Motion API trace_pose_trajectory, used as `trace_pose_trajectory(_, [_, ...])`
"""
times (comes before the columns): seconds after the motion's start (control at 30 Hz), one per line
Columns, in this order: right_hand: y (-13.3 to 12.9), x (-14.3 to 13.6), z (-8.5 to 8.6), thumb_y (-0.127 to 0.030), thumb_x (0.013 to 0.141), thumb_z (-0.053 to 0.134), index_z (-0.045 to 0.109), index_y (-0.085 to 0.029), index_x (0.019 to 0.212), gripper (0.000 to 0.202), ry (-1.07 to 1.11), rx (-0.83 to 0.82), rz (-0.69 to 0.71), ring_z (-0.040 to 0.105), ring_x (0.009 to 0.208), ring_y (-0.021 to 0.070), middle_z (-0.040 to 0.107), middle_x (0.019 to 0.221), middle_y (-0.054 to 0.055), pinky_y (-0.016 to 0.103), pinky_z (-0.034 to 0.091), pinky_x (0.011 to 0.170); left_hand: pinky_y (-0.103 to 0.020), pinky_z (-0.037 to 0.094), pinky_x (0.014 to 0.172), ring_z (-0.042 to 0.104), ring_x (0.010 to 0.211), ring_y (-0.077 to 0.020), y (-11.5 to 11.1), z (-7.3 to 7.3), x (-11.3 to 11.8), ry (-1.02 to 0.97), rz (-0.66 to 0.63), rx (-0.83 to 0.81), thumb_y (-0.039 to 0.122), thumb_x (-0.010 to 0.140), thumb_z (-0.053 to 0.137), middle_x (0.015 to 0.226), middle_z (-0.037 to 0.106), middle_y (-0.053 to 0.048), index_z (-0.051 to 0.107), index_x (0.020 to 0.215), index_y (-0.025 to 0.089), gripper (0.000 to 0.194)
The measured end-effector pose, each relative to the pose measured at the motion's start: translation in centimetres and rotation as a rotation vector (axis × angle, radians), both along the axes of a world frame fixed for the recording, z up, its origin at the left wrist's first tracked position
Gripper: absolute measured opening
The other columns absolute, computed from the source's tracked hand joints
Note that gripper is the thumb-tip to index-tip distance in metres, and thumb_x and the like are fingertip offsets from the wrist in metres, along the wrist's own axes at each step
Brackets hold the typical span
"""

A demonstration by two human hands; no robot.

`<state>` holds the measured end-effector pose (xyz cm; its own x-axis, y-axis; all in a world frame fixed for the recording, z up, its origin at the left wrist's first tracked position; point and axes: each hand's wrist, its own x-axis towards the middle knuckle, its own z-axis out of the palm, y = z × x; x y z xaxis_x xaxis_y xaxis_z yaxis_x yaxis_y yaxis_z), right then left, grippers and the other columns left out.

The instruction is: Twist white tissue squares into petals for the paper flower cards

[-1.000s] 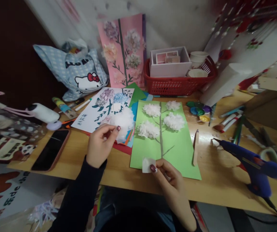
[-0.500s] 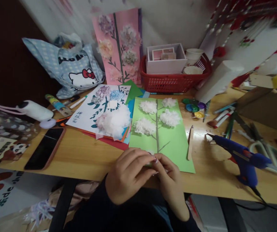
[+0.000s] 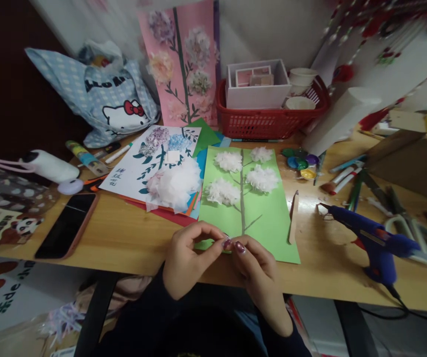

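My left hand [image 3: 194, 258] and my right hand [image 3: 256, 267] meet fingertip to fingertip over the near edge of a green sheet [image 3: 269, 233]. Both are pinched closed, and whatever lies between the fingers is too small or hidden to make out. On the sheet, a grey painted stem [image 3: 242, 198] branches among several fluffy white paper flowers [image 3: 261, 178]. Left of it, a heap of white tissue pieces [image 3: 183, 183] rests on a white sheet [image 3: 124, 171] with painted leaves and purple and blue flowers.
Right of the green sheet lie tweezers [image 3: 293, 218], a blue glue gun [image 3: 369, 238] and scissors [image 3: 417, 238]. A red basket [image 3: 265, 124] stands behind, beside a pink flower picture [image 3: 183, 64]. A phone [image 3: 66, 225] lies at left, near a Hello Kitty bag [image 3: 105, 99].
My left fingers have drawn back and bent into a pinch, while the right fingertips have turned so the nails show. The whole view has shifted slightly.
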<state>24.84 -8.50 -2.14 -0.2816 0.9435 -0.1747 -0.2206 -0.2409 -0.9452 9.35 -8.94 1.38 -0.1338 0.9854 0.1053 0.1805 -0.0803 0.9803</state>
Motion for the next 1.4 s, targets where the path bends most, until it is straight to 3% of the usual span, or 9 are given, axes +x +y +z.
trace_pose_trajectory(0.2, [-0.1, 0.2, 0.1, -0.049, 0.093, 0.063, 0.073, -0.020, 0.082, 0.033, -0.015, 0.034, 0.006, 0.034, 0.054, 0.0126, 0.044, 0.061, -0.003, 0.026, 0.034, 0.053, -0.028, 0.058, 0.074, 0.071, 0.078, -0.0174, 0.2, 0.0, -0.3, -0.021, -0.097, 0.078, 0.013, 0.078, 0.075, 0.081, 0.074, -0.005, 0.065, 0.070, 0.019, 0.014])
trace_pose_trajectory(0.53, [0.2, 0.1, 0.5, -0.044, 0.090, 0.067, 0.072, -0.020, 0.078, 0.027, -0.018, 0.089, 0.020, 0.054, 0.064, 0.0159, 0.060, 0.068, 0.001, 0.027, 0.043, 0.063, -0.023, 0.055, 0.075, 0.069, 0.079, -0.0140, 0.2, 0.2, -0.8, 0.052, -0.172, 0.122, 0.004, 0.075, 0.078, 0.081, 0.072, -0.002, 0.063, 0.068, 0.018, 0.022])
trace_pose_trajectory(0.93, [0.5, -0.1, 0.9, -0.029, 0.088, 0.064, 0.066, -0.020, 0.073, 0.017, -0.099, 0.132, 0.020, 0.050, 0.058, 0.0127, 0.060, 0.063, -0.003, 0.023, 0.039, 0.056, -0.021, 0.055, 0.075, 0.070, 0.078, -0.0136, 0.2, 0.6, -1.0, 0.195, -0.184, 0.210, 0.006, 0.075, 0.080, 0.080, 0.071, -0.004, 0.066, 0.069, 0.015, 0.018])
trace_pose_trajectory(1.4, [0.5, -0.2, 1.9, -0.032, 0.085, 0.064, 0.062, -0.019, 0.071, 0.019, -0.153, 0.129, 0.106, 0.042, 0.053, 0.0115, 0.054, 0.058, -0.004, 0.022, 0.033, 0.050, -0.017, 0.052, 0.071, 0.067, 0.074, -0.0106, 0.1, 1.6, -1.5, 0.278, -0.272, 0.161, 0.002, 0.073, 0.080, 0.081, 0.069, -0.003, 0.064, 0.068, 0.014, 0.020])
